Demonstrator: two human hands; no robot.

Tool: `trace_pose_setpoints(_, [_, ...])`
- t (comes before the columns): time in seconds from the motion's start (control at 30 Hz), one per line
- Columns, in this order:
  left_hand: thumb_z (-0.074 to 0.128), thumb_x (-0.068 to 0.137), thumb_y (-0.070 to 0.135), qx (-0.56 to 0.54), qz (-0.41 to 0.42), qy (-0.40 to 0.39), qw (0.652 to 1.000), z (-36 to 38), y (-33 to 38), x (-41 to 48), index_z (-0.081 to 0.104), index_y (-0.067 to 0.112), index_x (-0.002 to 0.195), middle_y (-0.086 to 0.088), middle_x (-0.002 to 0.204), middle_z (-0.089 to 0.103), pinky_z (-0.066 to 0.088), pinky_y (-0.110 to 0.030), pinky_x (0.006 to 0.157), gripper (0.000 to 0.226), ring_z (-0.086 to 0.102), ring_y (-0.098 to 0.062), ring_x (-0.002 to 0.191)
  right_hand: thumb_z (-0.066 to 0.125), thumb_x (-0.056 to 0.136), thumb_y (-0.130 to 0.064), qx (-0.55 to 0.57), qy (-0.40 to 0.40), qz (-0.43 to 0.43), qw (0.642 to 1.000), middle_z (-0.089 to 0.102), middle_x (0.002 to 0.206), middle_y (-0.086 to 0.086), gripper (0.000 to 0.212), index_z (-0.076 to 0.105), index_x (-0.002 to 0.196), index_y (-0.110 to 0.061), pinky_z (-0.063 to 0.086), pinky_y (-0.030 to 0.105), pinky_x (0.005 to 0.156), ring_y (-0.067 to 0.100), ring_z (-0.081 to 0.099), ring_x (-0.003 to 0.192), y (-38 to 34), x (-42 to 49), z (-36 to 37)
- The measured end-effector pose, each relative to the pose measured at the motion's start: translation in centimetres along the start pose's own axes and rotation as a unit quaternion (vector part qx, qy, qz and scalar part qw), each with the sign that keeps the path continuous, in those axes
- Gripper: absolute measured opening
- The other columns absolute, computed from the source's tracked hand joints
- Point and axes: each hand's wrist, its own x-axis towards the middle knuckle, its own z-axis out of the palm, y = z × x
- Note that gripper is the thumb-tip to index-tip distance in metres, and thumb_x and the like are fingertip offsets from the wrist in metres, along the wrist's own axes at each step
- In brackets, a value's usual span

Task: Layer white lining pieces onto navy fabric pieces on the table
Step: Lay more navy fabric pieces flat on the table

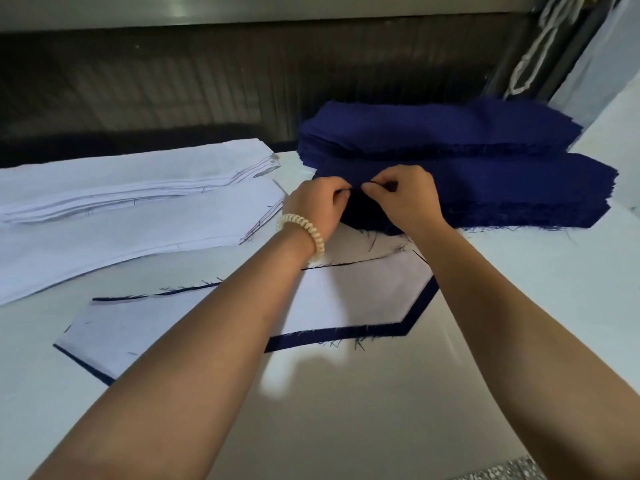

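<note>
Navy cloth fills the far right of the table (519, 289): a far stack (433, 123) and a near stack (502, 181). The left hand (317, 206) and right hand (407, 199) meet at the near stack's left end, each pinching its top edge between thumb and curled fingers. White lining stacks (121, 216) lie to the left, their pen marks too small to read. Nearer, one lining piece (346, 292) lies flat on a navy piece (391, 330).
</note>
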Motion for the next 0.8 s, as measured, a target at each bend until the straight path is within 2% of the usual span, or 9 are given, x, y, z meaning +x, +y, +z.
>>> trace_pose_setpoints(0.1, [0.046, 0.095, 0.020, 0.009, -0.001, 0.032, 0.999, 0.4, 0.2, -0.1, 0.067, 0.016, 0.108, -0.006, 0.098, 0.068, 0.049, -0.037, 0.079, 0.024, 0.061, -0.026, 0.092, 0.063, 0.088, -0.024, -0.025, -0.002, -0.051, 0.998, 0.066, 0.094, 0.000, 0.018, 0.071, 0.099, -0.012, 0.044, 0.041, 0.088, 0.022, 0.059, 0.094, 0.0, -0.4, 0.0])
trace_pose_setpoints(0.2, [0.047, 0.095, 0.017, 0.002, 0.019, 0.074, 0.997, 0.2, 0.0, -0.4, 0.065, 0.010, 0.107, -0.008, 0.101, 0.067, 0.046, -0.033, 0.077, 0.023, 0.060, -0.025, 0.092, 0.061, 0.090, -0.020, -0.102, 0.021, -0.109, 0.989, 0.065, 0.108, 0.005, 0.022, 0.068, 0.109, -0.012, 0.033, 0.035, 0.092, 0.027, 0.054, 0.103, 0.8, -0.7, -0.4])
trace_pose_setpoints(0.3, [0.049, 0.093, 0.016, -0.023, 0.008, 0.113, 0.993, -0.5, -0.7, -0.9, 0.066, 0.008, 0.106, -0.008, 0.102, 0.068, 0.042, -0.027, 0.077, 0.022, 0.061, -0.024, 0.091, 0.055, 0.092, -0.015, -0.155, 0.064, -0.113, 0.979, 0.064, 0.114, 0.005, 0.023, 0.068, 0.111, -0.011, 0.028, 0.032, 0.089, 0.029, 0.051, 0.106, 2.3, -1.2, -1.2])
trace_pose_setpoints(0.37, [0.054, 0.091, 0.018, -0.058, -0.026, 0.129, 0.990, -1.0, -1.4, -1.5, 0.070, 0.011, 0.098, -0.002, 0.092, 0.069, 0.040, -0.021, 0.074, 0.019, 0.062, -0.020, 0.085, 0.053, 0.093, -0.014, -0.172, 0.086, -0.093, 0.977, 0.064, 0.114, 0.006, 0.024, 0.068, 0.111, -0.011, 0.027, 0.032, 0.089, 0.030, 0.050, 0.107, 3.2, -1.5, -1.7])
trace_pose_setpoints(0.43, [0.061, 0.087, 0.027, -0.112, -0.066, 0.147, 0.981, -1.5, -1.9, -2.1, 0.072, 0.013, 0.084, 0.004, 0.076, 0.067, 0.044, -0.023, 0.072, 0.018, 0.064, -0.019, 0.078, 0.053, 0.092, -0.013, -0.194, 0.091, -0.078, 0.974, 0.062, 0.114, 0.008, 0.027, 0.066, 0.116, -0.012, 0.026, 0.032, 0.090, 0.031, 0.048, 0.107, 3.9, -1.7, -2.1])
trace_pose_setpoints(0.53, [0.062, 0.085, 0.045, -0.166, -0.120, 0.188, 0.961, -2.1, -2.7, -3.3, 0.070, 0.004, 0.066, -0.004, 0.060, 0.065, 0.046, -0.026, 0.069, 0.045, 0.063, -0.022, 0.068, 0.054, 0.089, -0.009, -0.253, 0.049, -0.050, 0.965, 0.054, 0.119, 0.010, 0.041, 0.056, 0.130, -0.015, 0.021, 0.034, 0.095, 0.032, 0.043, 0.111, 4.5, -2.1, -2.3])
trace_pose_setpoints(0.6, [0.060, 0.086, 0.048, -0.185, -0.142, 0.214, 0.949, -2.6, -3.1, -4.0, 0.070, 0.002, 0.064, -0.002, 0.054, 0.063, 0.043, -0.020, 0.066, 0.053, 0.061, -0.019, 0.063, 0.054, 0.089, -0.008, -0.271, 0.037, -0.047, 0.961, 0.052, 0.120, 0.011, 0.045, 0.053, 0.134, -0.016, 0.018, 0.035, 0.096, 0.032, 0.041, 0.112, 4.5, -2.5, -2.2])
trace_pose_setpoints(0.73, [0.070, 0.080, 0.033, -0.160, -0.165, 0.249, 0.941, -4.1, -4.1, -5.3, 0.069, 0.007, 0.063, 0.012, 0.053, 0.056, 0.033, -0.001, 0.057, 0.031, 0.051, 0.000, 0.053, 0.058, 0.089, -0.012, -0.298, 0.062, -0.095, 0.948, 0.054, 0.116, 0.013, 0.039, 0.058, 0.128, -0.013, 0.018, 0.036, 0.095, 0.035, 0.044, 0.107, 4.1, -4.1, -1.8])
trace_pose_setpoints(0.8, [0.071, 0.079, 0.027, -0.161, -0.163, 0.253, 0.940, -5.0, -4.8, -6.4, 0.070, 0.011, 0.068, 0.011, 0.058, 0.059, 0.036, -0.004, 0.060, 0.019, 0.053, -0.002, 0.058, 0.062, 0.085, -0.009, -0.294, 0.068, -0.127, 0.945, 0.057, 0.111, 0.015, 0.036, 0.063, 0.121, -0.010, 0.022, 0.039, 0.093, 0.038, 0.047, 0.102, 3.6, -5.0, -1.6])
